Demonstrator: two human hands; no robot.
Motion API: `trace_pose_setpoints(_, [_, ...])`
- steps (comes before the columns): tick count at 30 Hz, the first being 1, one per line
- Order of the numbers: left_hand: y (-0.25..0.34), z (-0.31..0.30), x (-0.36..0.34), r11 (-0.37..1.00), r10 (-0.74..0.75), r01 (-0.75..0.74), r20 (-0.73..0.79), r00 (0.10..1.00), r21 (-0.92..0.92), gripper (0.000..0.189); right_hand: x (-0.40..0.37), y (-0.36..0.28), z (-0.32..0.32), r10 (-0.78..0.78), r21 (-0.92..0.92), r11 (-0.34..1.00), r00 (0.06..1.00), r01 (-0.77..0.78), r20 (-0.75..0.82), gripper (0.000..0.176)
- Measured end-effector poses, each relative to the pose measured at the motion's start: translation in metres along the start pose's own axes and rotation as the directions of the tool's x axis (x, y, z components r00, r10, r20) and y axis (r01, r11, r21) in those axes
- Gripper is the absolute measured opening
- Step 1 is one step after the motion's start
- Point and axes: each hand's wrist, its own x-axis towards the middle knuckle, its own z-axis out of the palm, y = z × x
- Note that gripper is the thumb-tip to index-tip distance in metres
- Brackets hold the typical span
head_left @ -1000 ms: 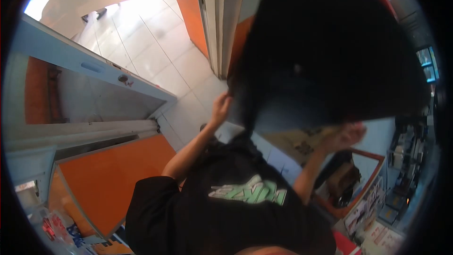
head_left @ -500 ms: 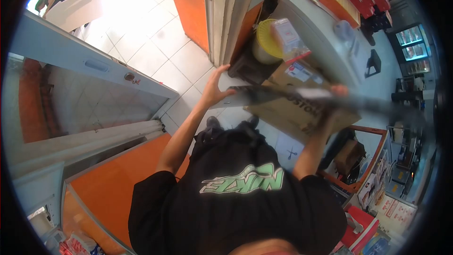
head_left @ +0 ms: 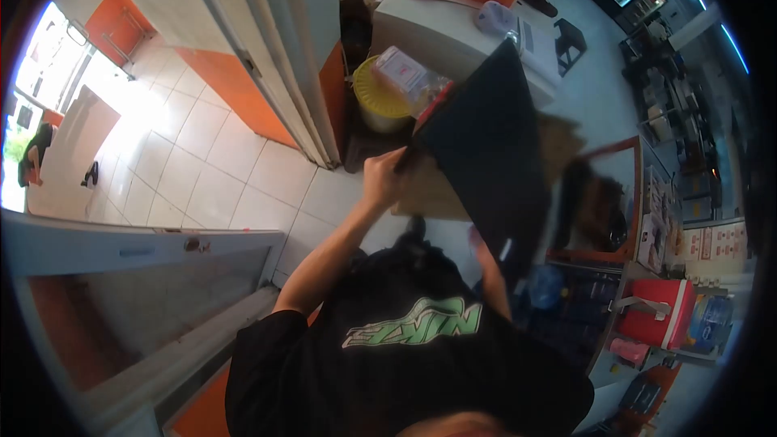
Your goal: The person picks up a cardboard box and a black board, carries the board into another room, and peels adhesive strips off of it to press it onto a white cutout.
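Note:
A large dark flat panel (head_left: pixel 494 146) is tilted in front of me, with a small white mark near its lower corner. My left hand (head_left: pixel 383 180) is closed around its upper left edge. Lower down, my right hand (head_left: pixel 481 248) is at the panel's near edge, blurred and partly hidden by it; it seems to grip there. Behind and below the panel is a cardboard box (head_left: pixel 433 198), mostly covered. A yellow-lidded bucket (head_left: pixel 379 97) with a clear plastic pack (head_left: pixel 402 70) on top stands just beyond my left hand.
A white counter or chest (head_left: pixel 429 20) stands ahead. On the left are a door (head_left: pixel 162 247) with keys and a door frame (head_left: pixel 275 57). To the right are a wood-framed cabinet (head_left: pixel 635 194) and a red cooler (head_left: pixel 654 313). A person (head_left: pixel 36 154) is far left.
My left hand has gone from open to closed on the panel. The panel has turned from edge-on to showing its broad face. My right hand has come down and closer. The view has swung right.

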Motion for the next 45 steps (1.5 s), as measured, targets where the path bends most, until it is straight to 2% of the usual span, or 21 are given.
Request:
trace_pose_setpoints(2, [0.021, 0.029, 0.025, 0.997, 0.062, -0.062, -0.009, 0.998, -0.034, 0.020, -0.042, 0.003, 0.007, 0.049, -0.110, 0.993, 0.986, -0.032, 0.162, 0.028])
trace_pose_setpoints(4, [0.042, 0.045, 0.047, 1.000, 0.007, -0.006, 0.062, 0.998, -0.027, 0.012, -0.071, -0.013, 0.001, 0.140, -0.156, 0.984, 0.924, -0.089, 0.357, 0.025])
trace_pose_setpoints(7, [0.076, 0.072, 0.089, 0.998, -0.044, 0.049, 0.129, 0.991, -0.042, 0.010, -0.054, -0.082, -0.043, 0.328, -0.214, 0.945, 0.726, -0.249, 0.604, 0.039])
trace_pose_setpoints(9, [0.098, 0.092, 0.116, 0.996, -0.060, 0.071, 0.181, 0.982, -0.058, 0.012, -0.034, -0.130, -0.083, 0.362, -0.117, 0.928, 0.789, -0.353, 0.496, 0.043])
trace_pose_setpoints(11, [0.121, 0.116, 0.142, 0.966, -0.046, 0.099, 0.218, 0.975, -0.240, 0.015, -0.012, -0.169, -0.102, 0.295, -0.203, 0.942, 0.948, -0.267, 0.120, 0.075])
trace_pose_setpoints(12, [0.133, 0.128, 0.153, 0.937, -0.041, 0.118, 0.234, 0.971, -0.327, 0.017, -0.002, -0.165, -0.099, 0.123, -0.245, 0.964, 0.991, -0.108, 0.046, 0.085])
trace_pose_setpoints(14, [0.154, 0.153, 0.176, 0.887, 0.009, 0.114, 0.264, 0.964, -0.447, 0.018, 0.020, -0.155, -0.083, -0.245, -0.360, 0.911, 0.967, 0.203, -0.072, 0.106])
trace_pose_setpoints(17, [0.176, 0.189, 0.214, 0.787, 0.027, 0.117, 0.224, 0.974, -0.605, 0.020, 0.048, -0.155, -0.043, -0.313, -0.352, 0.897, 0.947, 0.268, -0.077, 0.120])
trace_pose_setpoints(20, [0.201, 0.196, 0.249, 0.792, 0.076, 0.045, 0.171, 0.982, -0.609, 0.023, 0.076, -0.138, -0.018, -0.306, -0.290, 0.929, 0.918, 0.230, -0.252, 0.114])
trace_pose_setpoints(23, [0.218, 0.204, 0.284, 0.770, 0.193, -0.145, 0.009, 0.981, -0.621, 0.026, 0.105, -0.146, -0.017, -0.294, -0.169, 0.951, 0.928, 0.259, -0.230, 0.106])
trace_pose_setpoints(26, [0.247, 0.179, 0.305, 0.792, 0.082, -0.022, 0.070, 0.994, -0.610, 0.029, 0.141, -0.154, -0.014, -0.393, -0.174, 0.916, 0.892, 0.360, -0.224, 0.082])
trace_pose_setpoints(29, [0.261, 0.164, 0.332, 0.586, 0.296, -0.327, -0.180, 0.938, -0.742, 0.030, 0.178, -0.159, -0.018, -0.399, -0.239, 0.907, 0.888, 0.346, -0.228, 0.056])
trace_pose_setpoints(30, [0.255, 0.139, 0.330, 0.484, 0.509, -0.279, 0.007, 0.861, -0.830, 0.037, 0.186, -0.163, -0.018, -0.404, -0.213, 0.909, 0.881, 0.358, -0.246, 0.048])
trace_pose_setpoints(32, [0.248, 0.093, 0.322, 0.412, 0.720, -0.292, 0.112, 0.685, -0.863, 0.051, 0.193, -0.184, -0.023, -0.405, -0.162, 0.914, 0.866, 0.372, -0.293, 0.033])
trace_pose_setpoints(35, [0.210, 0.060, 0.318, 0.409, 0.784, -0.569, -0.044, 0.619, -0.714, 0.041, 0.200, -0.210, -0.035, -0.348, -0.140, 0.937, 0.892, 0.320, -0.288, 0.030])
trace_pose_setpoints(38, [0.145, -0.012, 0.309, 0.542, 0.807, -0.471, 0.272, 0.525, -0.696, 0.047, 0.226, -0.287, -0.042, -0.489, -0.143, 0.871, 0.813, 0.469, -0.315, 0.030])
trace_pose_setpoints(39, [0.116, -0.045, 0.290, 0.768, 0.589, -0.284, 0.457, 0.667, -0.574, 0.046, 0.234, -0.300, -0.033, -0.482, -0.103, 0.873, 0.813, 0.476, -0.327, 0.031])
trace_pose_setpoints(40, [0.067, -0.060, 0.267, 0.838, 0.469, -0.224, 0.448, 0.761, -0.497, 0.039, 0.241, -0.310, -0.022, -0.469, -0.060, 0.876, 0.816, 0.479, -0.337, 0.032])
trace_pose_setpoints(41, [0.031, -0.082, 0.239, 0.946, 0.151, 0.025, 0.509, 0.848, -0.323, 0.034, 0.253, -0.315, -0.007, -0.421, -0.014, 0.893, 0.823, 0.450, -0.382, 0.032])
trace_pose_setpoints(42, [-0.012, -0.098, 0.206, 0.961, -0.082, 0.190, 0.452, 0.888, -0.199, 0.032, 0.264, -0.325, 0.003, -0.408, 0.020, 0.900, 0.859, 0.435, -0.310, 0.031])
trace_pose_setpoints(45, [-0.183, -0.157, 0.057, 0.818, -0.552, 0.569, 0.164, 0.818, -0.085, 0.034, 0.296, -0.340, 0.037, -0.392, 0.053, 0.911, 0.899, 0.409, -0.198, 0.028])
